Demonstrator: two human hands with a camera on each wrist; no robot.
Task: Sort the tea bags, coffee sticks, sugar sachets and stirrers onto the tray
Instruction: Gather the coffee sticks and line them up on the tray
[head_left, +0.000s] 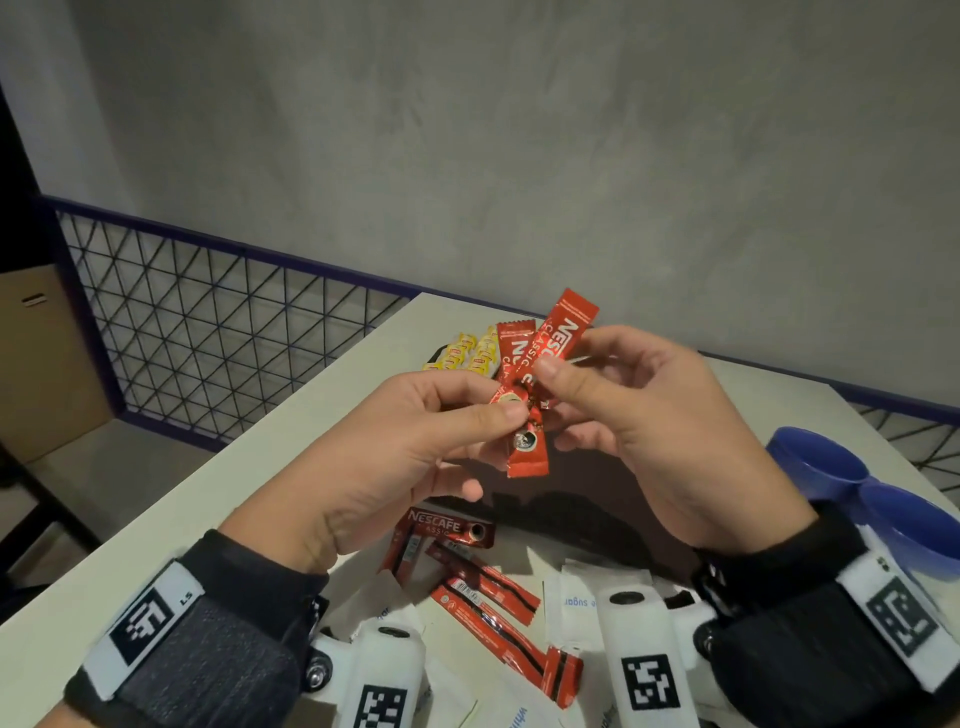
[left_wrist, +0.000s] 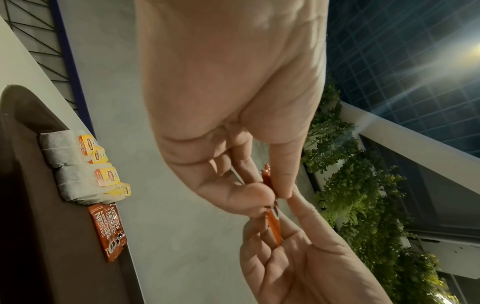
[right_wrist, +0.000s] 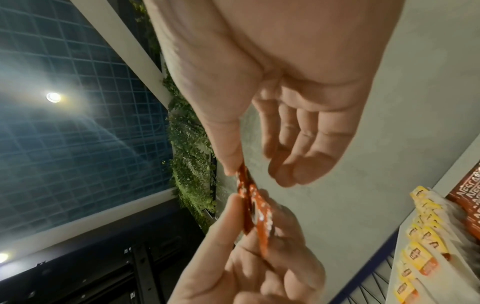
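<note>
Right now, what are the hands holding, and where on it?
Red coffee sticks, crossed. Left hand pinches them near their lower ends; right hand pinches near the middle, thumb on top.

A pale tabletop (head_left: 291, 426) stands against a grey plaster wall (head_left: 519, 145), with a black wire-mesh fence (head_left: 208, 332) framed in purple along its far edge. At the right edge sit 2 blue bowls (head_left: 852, 483); a cardboard box (head_left: 47, 353) stands beyond the left edge.

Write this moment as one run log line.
left hand: pinches coffee sticks | right hand: pinches same sticks | tray: tea bags placed
</note>
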